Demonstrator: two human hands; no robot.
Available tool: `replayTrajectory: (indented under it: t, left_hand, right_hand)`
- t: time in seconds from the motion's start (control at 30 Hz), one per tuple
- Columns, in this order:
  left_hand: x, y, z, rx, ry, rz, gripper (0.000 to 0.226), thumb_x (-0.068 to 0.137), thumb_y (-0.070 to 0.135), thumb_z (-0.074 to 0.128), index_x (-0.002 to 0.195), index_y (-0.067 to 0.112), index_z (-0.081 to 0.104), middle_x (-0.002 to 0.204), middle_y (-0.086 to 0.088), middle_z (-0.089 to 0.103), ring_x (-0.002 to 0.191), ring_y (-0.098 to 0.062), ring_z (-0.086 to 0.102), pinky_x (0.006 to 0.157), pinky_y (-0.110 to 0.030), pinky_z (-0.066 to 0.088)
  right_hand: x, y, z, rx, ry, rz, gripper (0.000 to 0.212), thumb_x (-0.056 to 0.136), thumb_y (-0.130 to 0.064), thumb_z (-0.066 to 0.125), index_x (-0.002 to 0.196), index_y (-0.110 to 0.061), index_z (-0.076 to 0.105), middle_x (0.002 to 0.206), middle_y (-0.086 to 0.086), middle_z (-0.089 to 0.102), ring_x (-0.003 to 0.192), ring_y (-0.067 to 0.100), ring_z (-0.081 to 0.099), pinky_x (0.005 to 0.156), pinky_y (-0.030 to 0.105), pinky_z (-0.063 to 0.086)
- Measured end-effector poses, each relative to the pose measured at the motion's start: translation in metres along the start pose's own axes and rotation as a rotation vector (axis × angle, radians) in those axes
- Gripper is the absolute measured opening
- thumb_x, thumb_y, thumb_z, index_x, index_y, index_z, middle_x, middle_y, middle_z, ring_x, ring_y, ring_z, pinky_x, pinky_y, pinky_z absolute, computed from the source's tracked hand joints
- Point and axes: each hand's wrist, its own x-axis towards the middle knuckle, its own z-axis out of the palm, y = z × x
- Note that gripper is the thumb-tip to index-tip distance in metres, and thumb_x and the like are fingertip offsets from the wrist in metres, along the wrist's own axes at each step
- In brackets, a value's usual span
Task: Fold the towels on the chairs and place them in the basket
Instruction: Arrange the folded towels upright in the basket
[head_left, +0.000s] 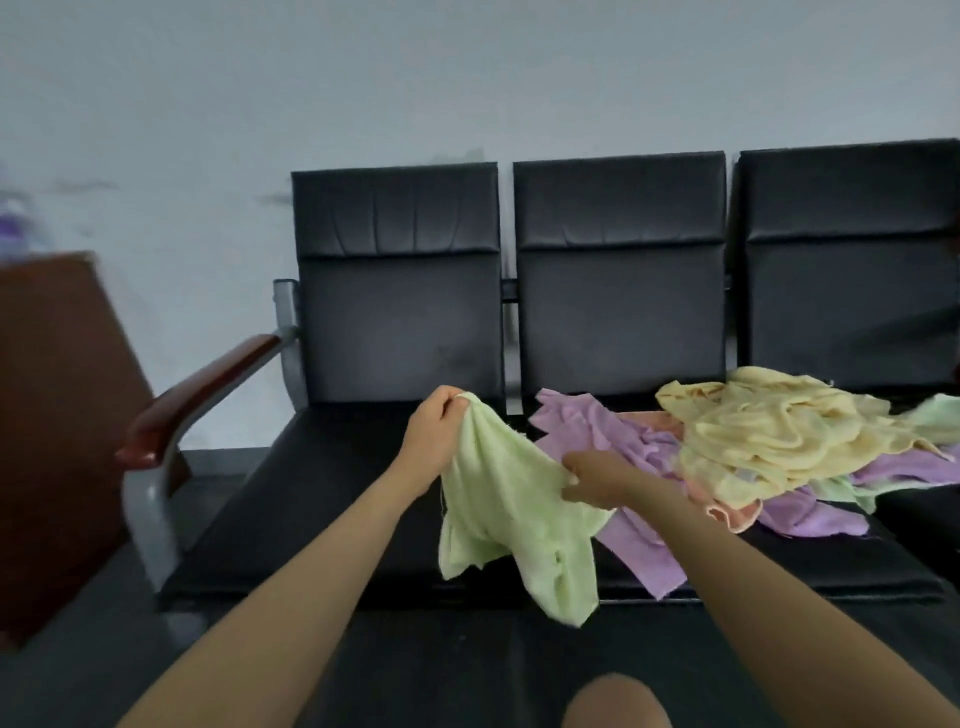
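Observation:
A light green towel (511, 514) hangs crumpled above the front of the black chair seats (322, 499). My left hand (434, 434) pinches its top corner, raised above the left seat. My right hand (597, 480) grips the towel's right edge, lower and close to the pile. On the middle and right seats lies a heap of towels: a yellow one (769, 436) on top, purple ones (618, 436) beneath, a peach one (735, 517) and more green at the right edge. No basket is in view.
Three joined black padded chairs (621, 270) stand against a pale wall, with a brown armrest (202, 389) on a grey metal frame at the left. A brown wooden piece of furniture (57, 415) stands at far left. A knee (615, 701) shows at the bottom.

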Motion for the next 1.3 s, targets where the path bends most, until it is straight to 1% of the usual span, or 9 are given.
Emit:
replayTrajectory:
  t: [0.13, 0.4, 0.57, 0.7, 0.77, 0.9, 1.03, 1.17, 1.3]
  left_hand:
    - [-0.008, -0.025, -0.045, 0.110, 0.113, -0.032, 0.021, 0.099, 0.022, 0.041, 0.096, 0.013, 0.060, 0.090, 0.000, 0.061, 0.077, -0.009, 0.051, 0.063, -0.019, 0.039]
    - [0.030, -0.040, -0.114, 0.118, 0.261, -0.042, 0.020, 0.097, 0.022, 0.045, 0.094, 0.009, 0.059, 0.087, -0.001, 0.058, 0.080, -0.015, 0.048, 0.067, -0.024, 0.038]
    - [0.033, -0.081, -0.128, 0.053, 0.431, -0.196, 0.013, 0.096, 0.016, 0.042, 0.096, 0.009, 0.053, 0.093, -0.004, 0.055, 0.087, -0.022, 0.050, 0.072, -0.032, 0.038]
    - [0.006, -0.162, -0.119, 0.526, 0.101, -0.519, 0.045, 0.092, 0.010, 0.048, 0.135, 0.007, 0.037, 0.137, -0.017, 0.035, 0.122, -0.036, 0.040, 0.098, -0.038, 0.036]
    - [-0.013, -0.194, -0.108, 0.721, -0.121, -0.427, 0.061, 0.091, 0.013, 0.054, 0.145, 0.012, 0.027, 0.149, -0.015, 0.020, 0.137, -0.034, 0.024, 0.111, -0.034, 0.023]
    - [-0.031, -0.215, -0.088, 0.850, -0.307, -0.128, 0.040, 0.096, 0.017, 0.043, 0.135, 0.021, 0.051, 0.144, -0.002, 0.043, 0.132, -0.021, 0.040, 0.109, -0.028, 0.027]
    - [-0.021, -0.187, -0.082, 0.764, -0.203, -0.259, 0.040, 0.095, 0.039, 0.036, 0.088, 0.012, 0.064, 0.093, -0.001, 0.064, 0.086, -0.022, 0.058, 0.076, -0.033, 0.038]
    - [-0.023, -0.191, -0.072, 0.681, -0.248, -0.169, 0.028, 0.095, 0.034, 0.049, 0.117, 0.018, 0.056, 0.118, 0.002, 0.051, 0.109, -0.017, 0.050, 0.090, -0.030, 0.042]
    - [-0.019, -0.195, -0.072, 0.577, -0.252, -0.244, 0.065, 0.092, 0.036, 0.056, 0.147, 0.020, 0.025, 0.147, 0.001, 0.030, 0.130, -0.020, 0.037, 0.105, -0.037, 0.038]
  right_hand:
    - [0.008, -0.031, 0.003, 0.489, 0.032, 0.119, 0.017, 0.099, -0.023, 0.040, 0.112, -0.012, 0.044, 0.102, 0.012, 0.057, 0.076, 0.026, 0.066, 0.059, 0.033, 0.057]
    - [0.068, -0.126, -0.047, 1.114, 0.626, -0.115, 0.018, 0.098, -0.014, 0.039, 0.082, -0.021, 0.042, 0.078, 0.003, 0.050, 0.069, 0.016, 0.048, 0.064, 0.036, 0.047]
    - [0.101, -0.150, -0.014, 0.824, 0.425, -0.268, 0.024, 0.099, -0.016, 0.041, 0.120, -0.025, 0.047, 0.110, -0.009, 0.053, 0.100, 0.014, 0.053, 0.084, 0.031, 0.043]
    - [0.108, -0.122, 0.069, 0.403, -0.077, -0.104, 0.060, 0.095, -0.019, 0.053, 0.147, -0.022, 0.023, 0.140, 0.007, 0.040, 0.124, 0.027, 0.046, 0.089, 0.031, 0.043]
    - [0.102, -0.107, 0.108, 0.239, -0.237, -0.025, 0.069, 0.094, -0.029, 0.055, 0.150, -0.019, 0.017, 0.150, 0.007, 0.028, 0.134, 0.026, 0.035, 0.103, 0.032, 0.035]
    - [0.091, -0.104, 0.138, 0.221, -0.138, -0.111, 0.059, 0.093, -0.033, 0.055, 0.144, -0.018, 0.030, 0.149, 0.001, 0.027, 0.137, 0.022, 0.030, 0.109, 0.033, 0.029]
    - [0.088, -0.110, 0.132, 0.454, -0.092, -0.091, 0.029, 0.091, -0.042, 0.056, 0.102, -0.016, 0.063, 0.102, -0.005, 0.062, 0.095, 0.011, 0.058, 0.081, 0.025, 0.046]
    - [0.093, -0.106, 0.135, 0.433, 0.040, -0.085, 0.017, 0.091, -0.023, 0.058, 0.107, -0.017, 0.061, 0.096, -0.004, 0.064, 0.086, 0.013, 0.059, 0.084, 0.032, 0.050]
    - [0.103, -0.107, 0.136, 0.393, 0.129, 0.053, 0.071, 0.082, -0.019, 0.069, 0.140, -0.016, 0.030, 0.133, 0.008, 0.034, 0.103, 0.024, 0.054, 0.079, 0.029, 0.043]
